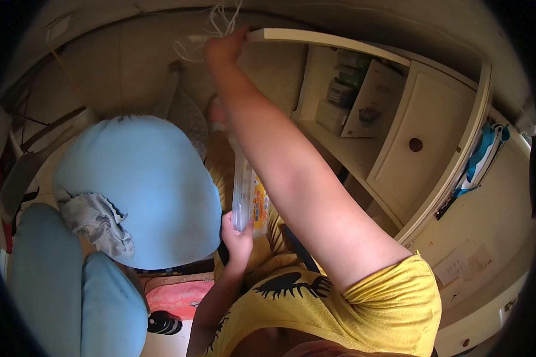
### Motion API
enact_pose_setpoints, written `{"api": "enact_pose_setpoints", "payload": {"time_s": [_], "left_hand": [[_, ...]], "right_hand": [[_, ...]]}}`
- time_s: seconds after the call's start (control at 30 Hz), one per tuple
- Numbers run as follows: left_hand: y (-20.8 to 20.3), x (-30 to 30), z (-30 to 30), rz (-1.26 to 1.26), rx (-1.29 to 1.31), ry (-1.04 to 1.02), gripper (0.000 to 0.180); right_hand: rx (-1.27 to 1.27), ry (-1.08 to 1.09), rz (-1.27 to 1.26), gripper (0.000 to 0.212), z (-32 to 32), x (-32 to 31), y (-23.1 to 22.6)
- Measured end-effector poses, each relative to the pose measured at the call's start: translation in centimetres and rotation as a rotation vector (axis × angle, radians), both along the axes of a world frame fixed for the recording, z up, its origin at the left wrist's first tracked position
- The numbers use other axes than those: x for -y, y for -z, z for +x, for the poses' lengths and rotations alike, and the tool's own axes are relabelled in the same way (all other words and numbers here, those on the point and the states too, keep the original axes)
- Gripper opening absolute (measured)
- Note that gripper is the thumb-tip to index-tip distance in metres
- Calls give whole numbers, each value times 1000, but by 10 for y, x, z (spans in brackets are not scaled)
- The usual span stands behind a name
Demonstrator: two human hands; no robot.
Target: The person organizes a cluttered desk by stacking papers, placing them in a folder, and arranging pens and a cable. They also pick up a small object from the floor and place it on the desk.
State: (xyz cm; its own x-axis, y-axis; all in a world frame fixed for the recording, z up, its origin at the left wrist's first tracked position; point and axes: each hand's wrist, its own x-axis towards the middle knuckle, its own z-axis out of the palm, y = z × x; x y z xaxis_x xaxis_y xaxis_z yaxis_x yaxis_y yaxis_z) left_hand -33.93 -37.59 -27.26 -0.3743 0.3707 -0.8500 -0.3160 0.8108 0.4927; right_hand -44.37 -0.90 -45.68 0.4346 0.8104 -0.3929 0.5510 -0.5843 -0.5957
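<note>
A clear plastic box (pixel 240 193) with a colourful label stands on edge in my left hand (pixel 238 239), fingers and thumb closed on its near end. Part of the box is hidden behind my right forearm. My right arm stretches far forward, and my right hand (pixel 225 49) grips the far end of a cream cabinet door (pixel 315 37), which stands open and shows edge-on. Inside the cream cabinet (pixel 330 140), small boxes (pixel 339 98) and a white carton (pixel 372 101) stand on a shelf.
A closed cabinet door with a round brown knob (pixel 415 144) is at the right. A large light-blue cushioned seat (pixel 143 184) with a grey cloth (pixel 98 223) fills the left. White cords (pixel 223 18) hang beyond my right hand. A black cylindrical object (pixel 164 322) lies low left.
</note>
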Motion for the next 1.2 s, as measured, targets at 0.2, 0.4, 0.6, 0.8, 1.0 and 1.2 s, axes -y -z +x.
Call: {"api": "enact_pose_setpoints", "payload": {"time_s": [0.2,0.4,0.6,0.8,1.0,1.2], "left_hand": [[79,-35,37,207,149,44,37],[197,-128,133,448,637,-59,44],[225,-248,167,445,539,515,41],[209,-273,254,593,601,406,56],[213,-274,339,503,371,1057,71],[203,-274,241,615,-151,947,58]], "right_hand": [[-148,-784,-89,42,66,8,-61],[-364,-575,-153,37,194,95,-219],[-269,324,106,15,329,301,-197],[54,189,-265,15,363,386,-127],[-168,355,-256,18,363,386,-99],[-217,238,-299,20,350,362,-108]]}}
